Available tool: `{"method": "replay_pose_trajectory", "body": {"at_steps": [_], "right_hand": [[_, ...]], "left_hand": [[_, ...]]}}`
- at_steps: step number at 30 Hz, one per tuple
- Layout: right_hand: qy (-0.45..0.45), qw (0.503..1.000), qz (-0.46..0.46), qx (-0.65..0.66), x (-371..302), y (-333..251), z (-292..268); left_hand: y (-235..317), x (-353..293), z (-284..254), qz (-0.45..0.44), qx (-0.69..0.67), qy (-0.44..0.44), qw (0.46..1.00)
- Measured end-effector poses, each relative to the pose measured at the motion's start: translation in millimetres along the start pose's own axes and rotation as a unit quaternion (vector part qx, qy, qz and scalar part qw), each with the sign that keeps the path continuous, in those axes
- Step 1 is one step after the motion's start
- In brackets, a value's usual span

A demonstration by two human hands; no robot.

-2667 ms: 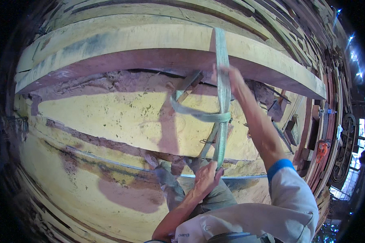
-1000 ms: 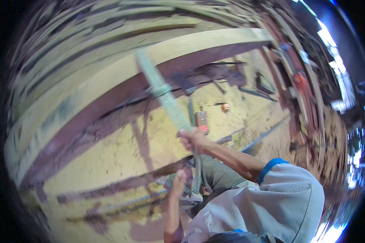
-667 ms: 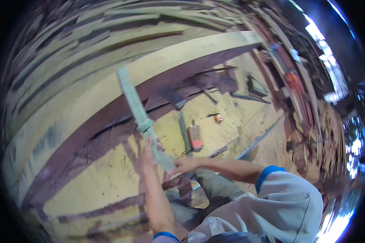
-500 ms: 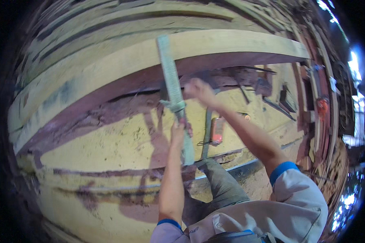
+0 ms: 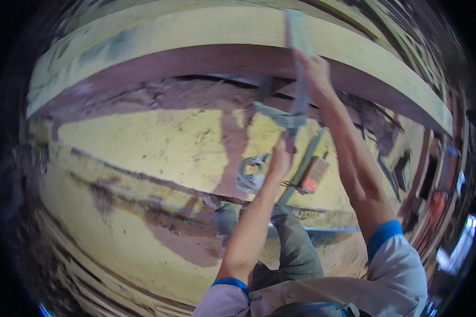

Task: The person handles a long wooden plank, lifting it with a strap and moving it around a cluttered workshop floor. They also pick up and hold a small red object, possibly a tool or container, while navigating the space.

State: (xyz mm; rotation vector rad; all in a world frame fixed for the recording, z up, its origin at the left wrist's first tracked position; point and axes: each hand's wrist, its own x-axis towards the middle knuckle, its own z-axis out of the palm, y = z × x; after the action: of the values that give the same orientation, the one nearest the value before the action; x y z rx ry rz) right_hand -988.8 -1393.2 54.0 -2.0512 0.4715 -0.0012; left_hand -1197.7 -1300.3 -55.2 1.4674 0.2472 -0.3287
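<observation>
A long, flat tool (image 5: pixel 297 29) with a pale green, strip-like wrapping stands lengthwise before me, its far end over the wooden beam (image 5: pixel 195 26). Its exact kind I cannot make out through the blur. My left hand (image 5: pixel 281 159) is closed round the narrow dark near end. Farther up, my right hand (image 5: pixel 316 73) is closed on the wrapped part. A loose flap of the green strip (image 5: pixel 272 113) sticks out to the left, just above my left hand. Beside that hand, a pale looped band (image 5: pixel 248 177) shows over the yellowish surface.
A red and black box-shaped device (image 5: pixel 315 174) with a cord lies right of my left forearm, beside a greenish bar (image 5: pixel 304 166). The thick curved beam spans the far side. Dark tools and wood pieces (image 5: pixel 402 169) lie at the right.
The view has shifted, and the tool now appears farther right. My right hand has gone from beside the tool to gripping its upper part. The flap now stands out farther, and the looped band has come into sight.
</observation>
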Motion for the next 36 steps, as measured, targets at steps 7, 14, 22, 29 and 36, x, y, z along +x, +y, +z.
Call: {"method": "replay_pose_trajectory", "body": {"at_steps": [7,14,22,29,36], "right_hand": [[-0.087,0.984,-0.027,0.152,-94.8,58.7,-3.7],[-0.301,0.836,0.187,0.419,-0.1,14.5,12.0],[-0.150,0.871,0.103,0.456,-45.3,16.7,23.0],[-0.197,0.956,0.074,0.204,-54.0,103.4,51.6],[-0.181,0.905,0.114,0.367,-3.2,52.7,28.3]], "left_hand": [[-51.2,-40.7,-23.6,-0.061,0.184,-0.037,0.980],[-87.8,-33.4,-48.0,-0.199,0.129,-0.019,0.971],[-183.0,43.2,-52.8,-0.224,0.033,0.056,0.972],[-171.9,26.6,-75.1,-0.191,0.200,0.005,0.961],[7.4,-158.2,-66.1,-0.199,0.147,-0.031,0.968]]}}
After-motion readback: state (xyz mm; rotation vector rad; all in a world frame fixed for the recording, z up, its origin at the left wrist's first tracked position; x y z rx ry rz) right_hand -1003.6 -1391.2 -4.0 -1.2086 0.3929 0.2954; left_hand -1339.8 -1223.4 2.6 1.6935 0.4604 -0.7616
